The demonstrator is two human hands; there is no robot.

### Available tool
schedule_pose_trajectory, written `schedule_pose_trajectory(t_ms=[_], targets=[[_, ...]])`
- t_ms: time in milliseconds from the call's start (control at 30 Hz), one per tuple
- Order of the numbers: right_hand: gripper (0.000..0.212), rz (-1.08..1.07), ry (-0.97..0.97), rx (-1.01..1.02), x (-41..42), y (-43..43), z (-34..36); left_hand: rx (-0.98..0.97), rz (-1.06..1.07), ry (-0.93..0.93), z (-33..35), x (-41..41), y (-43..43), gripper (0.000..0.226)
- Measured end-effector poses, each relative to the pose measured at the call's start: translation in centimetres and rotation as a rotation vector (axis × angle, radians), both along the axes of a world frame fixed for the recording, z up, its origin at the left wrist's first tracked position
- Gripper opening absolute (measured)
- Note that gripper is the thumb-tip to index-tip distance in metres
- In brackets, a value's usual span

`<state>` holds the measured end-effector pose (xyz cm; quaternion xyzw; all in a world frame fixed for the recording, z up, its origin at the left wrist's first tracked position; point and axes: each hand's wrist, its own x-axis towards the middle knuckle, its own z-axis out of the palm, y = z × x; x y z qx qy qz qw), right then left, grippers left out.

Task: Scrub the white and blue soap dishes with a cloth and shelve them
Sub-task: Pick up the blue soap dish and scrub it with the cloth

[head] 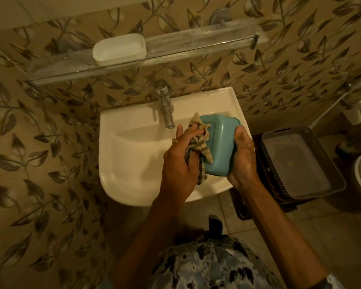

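1. Progress, white dish: the white soap dish (118, 49) stands upright on the glass shelf (196, 41) above the basin, towards its left end; judged from its place, this half of the task looks done (whether it was scrubbed cannot be read from the view).
2. Progress, blue dish: the blue soap dish (220, 142) is held over the right side of the washbasin (131, 163), turned bottom-up and tilted, so scrubbing appears to be under way; shelving it is what remains.
3. Right hand (243, 159): clasped around the dish's right wall and rim, thumb on top, steadying it.
4. Left hand (180, 161): closed on a bunched checked cloth (198, 140), fingers pressing it against the dish's underside.
5. Materials, dishes: both are smooth moulded plastic, rectangular with rounded corners; the blue one shows a raised panel on its base, the white one is slightly translucent.
6. Materials, cloth: thin woven fabric, beige with dark stripes, crumpled, with corners sticking out above and below the fingers.
7. Surroundings: glossy ceramic basin, a chrome tap (166, 105) with no visible water flowing, a cloudy, streaked shelf with a metal rail, and a dark perforated plastic basket (296, 163) to the right on the floor.
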<state>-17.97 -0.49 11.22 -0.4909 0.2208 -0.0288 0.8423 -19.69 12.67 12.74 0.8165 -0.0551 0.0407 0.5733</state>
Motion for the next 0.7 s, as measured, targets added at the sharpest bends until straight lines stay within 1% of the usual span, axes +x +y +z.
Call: schedule_pose_trajectory(t_ms=[200,300,367,400,433,467,533,633,700], targets=[[0.047,-0.062,0.053,0.059,0.2,-0.8,-1.1,0.131,-0.075,-0.104,-1.0,-3.9,-0.4,0.051],[0.05,-0.025,0.043,0.04,-0.1,-0.8,-1.8,0.185,-0.169,-0.1,-0.2,-4.4,-1.1,0.049],[0.052,0.025,0.034,0.033,-0.4,-0.5,-2.2,0.233,-0.219,-0.147,0.9,-3.7,-1.5,0.044],[0.048,0.066,0.027,0.018,-0.6,-0.2,-2.5,0.267,-0.224,-0.19,1.3,-3.0,-1.7,0.042],[0.04,0.1,0.019,-0.009,-0.8,0.1,-2.6,0.306,-0.224,-0.221,1.6,-2.2,-1.9,0.041],[0.032,0.117,0.003,-0.038,-1.0,0.3,-2.8,0.329,-0.223,-0.221,1.9,-1.4,-2.1,0.043],[0.031,0.117,-0.03,-0.077,-1.1,0.5,-3.1,0.281,-0.196,-0.155,2.4,0.7,-2.1,0.045],[0.04,0.13,-0.078,-0.175,-1.0,0.6,-2.5,0.153,-0.107,-0.027,2.3,3.2,-1.2,0.034],[0.042,0.136,-0.093,-0.228,-0.9,0.4,-2.3,0.122,-0.108,-0.007,1.8,3.4,-0.8,0.031]])
